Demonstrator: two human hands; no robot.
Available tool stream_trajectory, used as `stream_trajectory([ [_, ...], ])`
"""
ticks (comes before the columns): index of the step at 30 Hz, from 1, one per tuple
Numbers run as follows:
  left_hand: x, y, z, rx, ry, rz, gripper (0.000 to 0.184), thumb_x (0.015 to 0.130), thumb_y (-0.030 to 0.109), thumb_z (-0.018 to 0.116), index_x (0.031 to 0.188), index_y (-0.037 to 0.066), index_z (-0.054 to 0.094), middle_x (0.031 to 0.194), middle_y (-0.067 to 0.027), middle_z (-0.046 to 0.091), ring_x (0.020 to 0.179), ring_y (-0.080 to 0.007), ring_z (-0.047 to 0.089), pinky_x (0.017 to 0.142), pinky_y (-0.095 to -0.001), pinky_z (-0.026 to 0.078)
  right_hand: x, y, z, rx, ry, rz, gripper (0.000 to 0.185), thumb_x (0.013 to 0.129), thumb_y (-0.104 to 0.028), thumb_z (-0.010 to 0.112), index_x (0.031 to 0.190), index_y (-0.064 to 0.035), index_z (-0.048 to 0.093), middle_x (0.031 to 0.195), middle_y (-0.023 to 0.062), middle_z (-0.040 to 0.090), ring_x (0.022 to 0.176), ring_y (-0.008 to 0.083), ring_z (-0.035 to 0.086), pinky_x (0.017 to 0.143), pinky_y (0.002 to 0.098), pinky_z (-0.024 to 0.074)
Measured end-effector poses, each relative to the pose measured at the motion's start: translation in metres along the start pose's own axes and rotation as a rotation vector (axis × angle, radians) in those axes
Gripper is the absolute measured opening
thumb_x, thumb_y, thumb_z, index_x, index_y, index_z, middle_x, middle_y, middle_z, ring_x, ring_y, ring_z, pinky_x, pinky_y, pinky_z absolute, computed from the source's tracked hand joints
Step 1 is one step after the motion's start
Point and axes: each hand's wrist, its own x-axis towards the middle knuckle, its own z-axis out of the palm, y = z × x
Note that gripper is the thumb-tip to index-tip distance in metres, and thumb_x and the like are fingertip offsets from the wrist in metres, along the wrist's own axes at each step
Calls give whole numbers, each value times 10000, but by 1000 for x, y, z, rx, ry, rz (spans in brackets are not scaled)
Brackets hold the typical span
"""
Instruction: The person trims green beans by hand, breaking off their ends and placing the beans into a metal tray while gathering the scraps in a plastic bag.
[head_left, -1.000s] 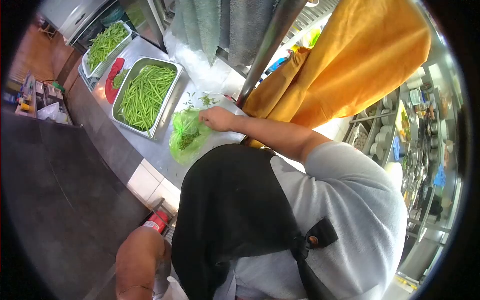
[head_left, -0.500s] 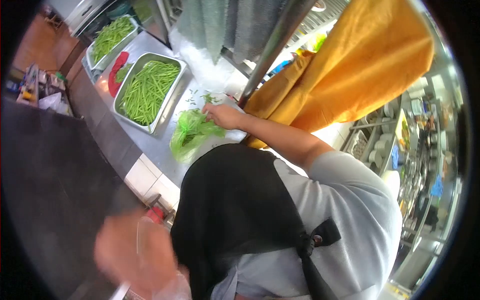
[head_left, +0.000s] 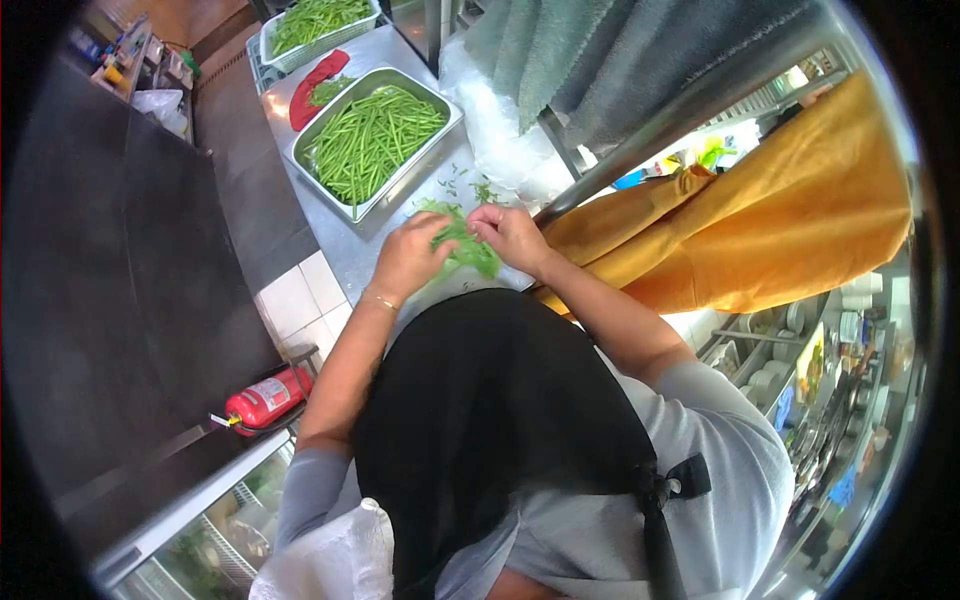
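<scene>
A thin green plastic bag [head_left: 478, 262] lies crumpled on the metal table [head_left: 345, 262] near its front edge, partly covered by both hands. My left hand [head_left: 412, 252], with a thin bracelet at the wrist, curls its fingers round the bag's left side. From the right, my right hand [head_left: 512, 238] pinches the bag's upper part with thumb and fingertips. Just beyond the hands stands a deep steel pan [head_left: 452, 122] heaped with long green beans [head_left: 375, 145]. Small green trimmings [head_left: 485, 192] are scattered on the metal beside it.
A white basket [head_left: 300, 55] of green beans stands at the far end, near a red cloth [head_left: 318, 88]. Grey towels [head_left: 560, 70] and an orange cloth [head_left: 740, 230] hang at the right by a metal post. A fire extinguisher [head_left: 268, 397] is low on the left.
My left hand, blurred at the lower left before, has come up onto the green bag. My right hand stays at the bag. The view has shifted, so the pan appears further right.
</scene>
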Motion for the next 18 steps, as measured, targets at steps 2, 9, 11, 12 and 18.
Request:
stream_trajectory([
  [2, 1, 4, 6, 116, -40, 85, 203, 892, 156, 787, 1068, 55, 781, 1024, -148, 749, 856, -352, 721, 780, -422, 600, -1, -22, 2, -320, -36, -277, 110, 1014, -89, 691, 1015, 13, 730, 876, 43, 746, 784, 111, 692, 739, 289, 564],
  [9, -12, -10, 9, -843, 105, -603, 141, 958, 133, 778, 1042, 19, 787, 897, -75, 773, 718, -155, 694, 660, -279, 563, 24, 7, 32, 678, -150, 296, 141, 1020, -139, 707, 1071, -12, 736, 926, 28, 726, 809, 117, 667, 753, 302, 565],
  [11, -14, -19, 8, -1089, 302, -669, 176, 998, 150, 757, 1074, -8, 771, 912, -55, 760, 722, -94, 664, 657, -239, 550, 25, 9, 31, 182, -101, 146, 154, 1019, -161, 720, 1085, -23, 743, 919, 24, 715, 815, 116, 654, 776, 297, 568],
  [12, -16, -21, 7, -1091, 319, -667, 198, 1004, 156, 753, 1103, -15, 761, 925, -76, 763, 713, -110, 671, 663, -241, 556, 24, -4, 33, 181, -108, 141, 154, 1019, -161, 720, 1085, -23, 743, 919, 24, 715, 815, 116, 654, 776, 297, 568],
  [18, -21, -23, 9, -1176, 392, -658, 178, 1018, 175, 743, 1058, 2, 752, 930, -70, 762, 721, -111, 682, 669, -248, 563, 24, -1, 58, 418, -349, 176, 207, 1037, -204, 699, 1064, -2, 738, 890, 31, 706, 808, 111, 652, 771, 293, 566],
])
